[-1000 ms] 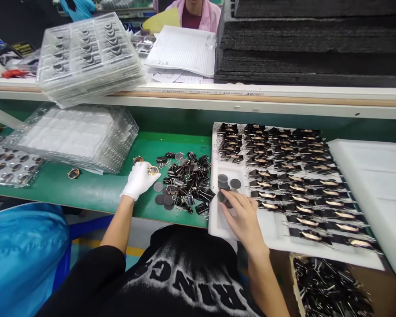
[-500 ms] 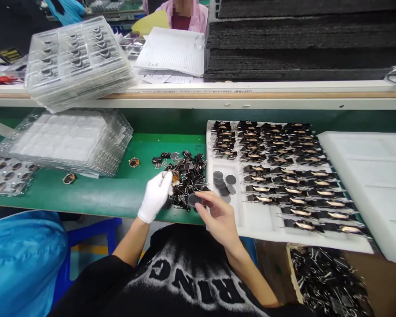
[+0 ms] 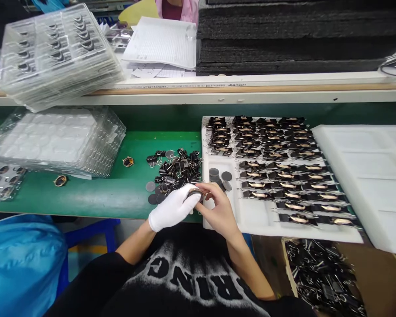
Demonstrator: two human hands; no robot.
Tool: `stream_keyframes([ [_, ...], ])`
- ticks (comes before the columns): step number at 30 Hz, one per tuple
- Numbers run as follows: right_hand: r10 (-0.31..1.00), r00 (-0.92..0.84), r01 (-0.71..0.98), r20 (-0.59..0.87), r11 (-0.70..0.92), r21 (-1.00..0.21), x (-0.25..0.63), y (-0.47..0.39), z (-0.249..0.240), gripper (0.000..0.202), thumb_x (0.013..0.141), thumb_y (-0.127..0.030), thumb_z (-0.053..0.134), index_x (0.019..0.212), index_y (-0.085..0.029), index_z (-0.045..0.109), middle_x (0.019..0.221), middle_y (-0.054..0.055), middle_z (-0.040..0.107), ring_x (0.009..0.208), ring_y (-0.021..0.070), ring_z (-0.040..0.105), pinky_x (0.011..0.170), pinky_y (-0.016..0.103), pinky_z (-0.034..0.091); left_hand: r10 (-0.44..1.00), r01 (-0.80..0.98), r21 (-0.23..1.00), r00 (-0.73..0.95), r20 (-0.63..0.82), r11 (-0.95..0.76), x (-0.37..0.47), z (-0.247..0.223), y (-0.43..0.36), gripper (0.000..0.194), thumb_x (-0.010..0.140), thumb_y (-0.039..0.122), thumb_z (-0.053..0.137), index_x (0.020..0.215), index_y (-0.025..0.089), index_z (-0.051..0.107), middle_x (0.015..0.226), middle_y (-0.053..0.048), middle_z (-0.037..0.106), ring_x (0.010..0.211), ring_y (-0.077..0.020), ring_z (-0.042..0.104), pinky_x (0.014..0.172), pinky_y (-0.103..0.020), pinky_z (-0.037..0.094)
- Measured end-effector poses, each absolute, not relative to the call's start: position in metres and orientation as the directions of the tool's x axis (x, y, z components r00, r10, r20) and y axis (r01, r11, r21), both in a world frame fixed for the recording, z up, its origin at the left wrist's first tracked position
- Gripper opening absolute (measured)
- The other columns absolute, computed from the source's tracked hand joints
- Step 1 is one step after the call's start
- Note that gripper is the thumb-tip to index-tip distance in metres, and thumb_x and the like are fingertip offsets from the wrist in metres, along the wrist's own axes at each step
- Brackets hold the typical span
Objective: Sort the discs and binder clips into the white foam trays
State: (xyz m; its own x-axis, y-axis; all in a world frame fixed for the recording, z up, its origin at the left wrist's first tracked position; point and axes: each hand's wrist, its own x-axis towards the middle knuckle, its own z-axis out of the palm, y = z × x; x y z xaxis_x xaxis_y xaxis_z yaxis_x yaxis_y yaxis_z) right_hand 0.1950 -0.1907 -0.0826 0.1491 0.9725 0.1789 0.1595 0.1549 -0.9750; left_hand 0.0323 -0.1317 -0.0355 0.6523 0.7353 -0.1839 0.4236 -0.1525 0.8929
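My left hand point(image 3: 170, 210), in a white glove, meets my bare right hand point(image 3: 219, 213) at the bench's front edge. Between them both grip a round watch case point(image 3: 198, 192) with a dark disc against it; fingers cover most of the two. Just beyond lies a heap of black binder clips point(image 3: 181, 167). Several dark round discs point(image 3: 152, 199) are scattered at its left. To the right, more grey discs point(image 3: 214, 172) rest in a compartment of a white foam tray point(image 3: 255, 220), whose other compartments carry rows of clipped gold-rimmed pieces point(image 3: 290, 185).
Two loose gold-rimmed watch cases point(image 3: 128, 162) lie on the green bench point(image 3: 86, 198). Clear plastic trays point(image 3: 62, 141) are stacked at left, with another stack point(image 3: 59, 57) on the shelf. A second white tray point(image 3: 366, 176) stands right. Below sits a box of binder clips point(image 3: 323, 273).
My left hand has moved right with the watch case and joined my right hand, bringing the case and disc together. Dark discs left of the clips are now uncovered. The view has shifted slightly.
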Motion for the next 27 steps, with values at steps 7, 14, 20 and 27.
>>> stream_keyframes([
  [7, 0.999, 0.034, -0.174, 0.039, 0.045, -0.984, 0.211, -0.193, -0.089, 0.028, 0.093, -0.035, 0.073, 0.12, -0.027, 0.077, 0.127, 0.01, 0.072, 0.112, 0.0221, 0.071, 0.091, 0.036, 0.062, 0.738, 0.532, 0.826, 0.631, -0.239, -0.188, 0.032, -0.034, -0.137, 0.029, 0.108, 0.039, 0.036, 0.121, 0.022, 0.055, 0.089, -0.001, 0.068, 0.069, -0.0144, 0.064, 0.07, -0.029, 0.05],
  [14, 0.986, 0.156, -0.343, -0.064, -0.007, -0.939, 0.202, -0.19, -0.094, 0.021, 0.089, -0.041, 0.079, 0.1, -0.024, 0.075, 0.117, 0.009, 0.079, 0.105, 0.0233, 0.076, 0.087, 0.038, 0.065, 0.692, 0.604, 0.549, 0.719, -0.064, -0.578, 0.028, -0.03, -0.11, 0.041, 0.11, 0.041, 0.029, 0.108, 0.019, 0.063, 0.09, -0.007, 0.071, 0.078, -0.0194, 0.067, 0.075, -0.032, 0.047],
  [20, 0.962, 0.226, -0.407, -0.151, -0.048, -0.912, 0.204, -0.192, -0.099, 0.031, 0.087, -0.047, 0.081, 0.104, -0.022, 0.072, 0.098, 0.008, 0.081, 0.089, 0.0215, 0.076, 0.075, 0.033, 0.063, 0.902, 0.901, 0.101, 0.407, 0.142, -0.422, 0.036, -0.045, -0.042, 0.047, 0.101, 0.058, 0.053, 0.111, 0.016, 0.069, 0.102, -0.015, 0.068, 0.102, -0.032, 0.064, 0.088, -0.039, 0.044],
  [27, 0.973, 0.176, -0.397, -0.147, -0.067, -0.916, 0.209, -0.197, -0.1, 0.029, 0.088, -0.046, 0.079, 0.104, -0.022, 0.072, 0.106, 0.009, 0.08, 0.097, 0.0227, 0.075, 0.08, 0.036, 0.063, 0.893, 0.884, 0.148, 0.424, 0.15, -0.444, 0.031, -0.069, -0.025, 0.033, 0.104, 0.046, 0.052, 0.105, 0.02, 0.071, 0.117, -0.012, 0.07, 0.114, -0.0299, 0.061, 0.097, -0.04, 0.042],
])
